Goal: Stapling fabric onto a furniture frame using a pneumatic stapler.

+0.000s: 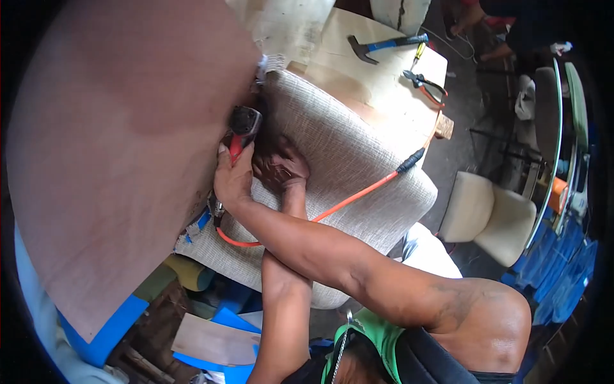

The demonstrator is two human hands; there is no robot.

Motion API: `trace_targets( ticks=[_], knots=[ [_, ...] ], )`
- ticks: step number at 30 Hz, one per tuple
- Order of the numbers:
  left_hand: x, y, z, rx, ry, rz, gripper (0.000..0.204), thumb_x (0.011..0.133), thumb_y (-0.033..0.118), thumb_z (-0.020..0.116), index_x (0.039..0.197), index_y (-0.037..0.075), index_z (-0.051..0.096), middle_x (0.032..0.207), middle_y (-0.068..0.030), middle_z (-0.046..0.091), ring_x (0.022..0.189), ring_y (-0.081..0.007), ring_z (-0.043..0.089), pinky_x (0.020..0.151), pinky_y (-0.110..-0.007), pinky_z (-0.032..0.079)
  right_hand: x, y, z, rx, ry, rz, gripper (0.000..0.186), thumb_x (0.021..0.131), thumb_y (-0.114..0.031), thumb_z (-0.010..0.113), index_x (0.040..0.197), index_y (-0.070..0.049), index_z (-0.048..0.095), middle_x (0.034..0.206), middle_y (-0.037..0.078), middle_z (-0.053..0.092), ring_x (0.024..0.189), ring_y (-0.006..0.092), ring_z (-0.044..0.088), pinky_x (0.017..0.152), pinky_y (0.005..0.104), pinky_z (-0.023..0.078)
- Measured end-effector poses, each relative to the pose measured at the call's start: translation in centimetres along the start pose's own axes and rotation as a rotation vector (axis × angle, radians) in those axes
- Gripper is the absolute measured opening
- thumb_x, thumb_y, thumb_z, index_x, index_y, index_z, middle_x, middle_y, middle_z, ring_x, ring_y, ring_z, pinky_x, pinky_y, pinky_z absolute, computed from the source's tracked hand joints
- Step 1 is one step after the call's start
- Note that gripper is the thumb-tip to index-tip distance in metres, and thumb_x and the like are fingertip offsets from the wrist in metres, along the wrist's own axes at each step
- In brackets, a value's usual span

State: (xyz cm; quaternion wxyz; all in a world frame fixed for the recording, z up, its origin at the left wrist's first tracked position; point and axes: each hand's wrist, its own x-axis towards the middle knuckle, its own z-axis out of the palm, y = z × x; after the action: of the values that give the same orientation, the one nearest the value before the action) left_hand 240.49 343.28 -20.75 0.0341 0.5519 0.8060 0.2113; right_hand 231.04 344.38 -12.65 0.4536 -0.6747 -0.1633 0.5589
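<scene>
My right hand (234,176) is wrapped round the red handle of an air stapler (244,123) with a black head. The stapler's nose is near the seam between a large brown panel (128,128) and light grey woven upholstery fabric (358,144). My right forearm crosses over the left one. Beside the stapler, my left hand (281,165) presses into the shaded fold of the fabric with its fingers bent; their tips are partly hidden. An orange air hose (358,198) runs from the stapler's lower end, under my forearm and across the fabric.
On the pale board at the back lie a claw hammer (384,45), a yellow screwdriver (419,52) and pliers (422,83). A cream padded chair (492,211) stands to the right. Brown and blue sheet pieces (214,342) lie below left. Another person's hand (495,52) shows at the far right.
</scene>
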Motion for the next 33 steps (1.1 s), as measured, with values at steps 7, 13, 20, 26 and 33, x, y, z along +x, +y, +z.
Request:
trace_targets(
  ticks=[7,13,20,26,33],
  knots=[
    [-0.1,-0.7,0.8,0.006,0.020,0.007,0.049,0.099,0.039,0.043,0.105,-0.004,0.068,0.110,-0.0267,0.066,0.103,-0.0454,0.058,0.090,-0.056,0.041,-0.1,-0.6,0.0,0.028,0.004,0.050,0.075,0.099,-0.032,0.055,0.152,0.007,0.019,0.132,0.038,0.051,0.121,0.0516,0.053,0.102,0.0485,0.043],
    [0.0,0.0,0.8,-0.026,0.093,0.077,0.054,0.101,0.041,0.039,0.109,-0.001,0.071,0.110,-0.0275,0.067,0.101,-0.0451,0.061,0.086,-0.054,0.045,0.8,0.4,0.3,0.012,0.030,0.022,0.074,0.098,-0.031,0.055,0.152,0.005,0.020,0.126,0.037,0.056,0.115,0.0513,0.056,0.099,0.0503,0.044],
    [-0.4,1.0,-1.2,-0.010,0.131,-0.011,0.054,0.101,0.042,0.040,0.112,-0.002,0.069,0.112,-0.0270,0.067,0.103,-0.0452,0.061,0.089,-0.053,0.045,2.6,1.1,1.2,-0.089,0.180,-0.075,0.063,0.098,-0.033,0.054,0.142,0.006,0.032,0.108,0.037,0.062,0.101,0.0523,0.061,0.085,0.0539,0.049],
    [0.3,0.6,-2.5,-0.069,0.115,-0.027,0.053,0.101,0.041,0.041,0.112,-0.002,0.069,0.112,-0.0272,0.067,0.103,-0.0454,0.061,0.088,-0.053,0.044,2.8,0.9,1.4,-0.128,0.194,-0.018,0.061,0.096,-0.039,0.056,0.134,0.005,0.039,0.103,0.035,0.064,0.099,0.0528,0.062,0.083,0.0545,0.050],
    [0.8,-0.6,-2.3,-0.123,0.091,-0.027,0.052,0.101,0.041,0.041,0.111,-0.002,0.069,0.111,-0.0275,0.067,0.102,-0.0457,0.060,0.088,-0.053,0.044,3.1,2.1,1.7,-0.093,0.197,-0.003,0.051,0.093,-0.036,0.060,0.124,0.002,0.045,0.105,0.032,0.064,0.103,0.0516,0.061,0.087,0.0527,0.048]
  ],
)
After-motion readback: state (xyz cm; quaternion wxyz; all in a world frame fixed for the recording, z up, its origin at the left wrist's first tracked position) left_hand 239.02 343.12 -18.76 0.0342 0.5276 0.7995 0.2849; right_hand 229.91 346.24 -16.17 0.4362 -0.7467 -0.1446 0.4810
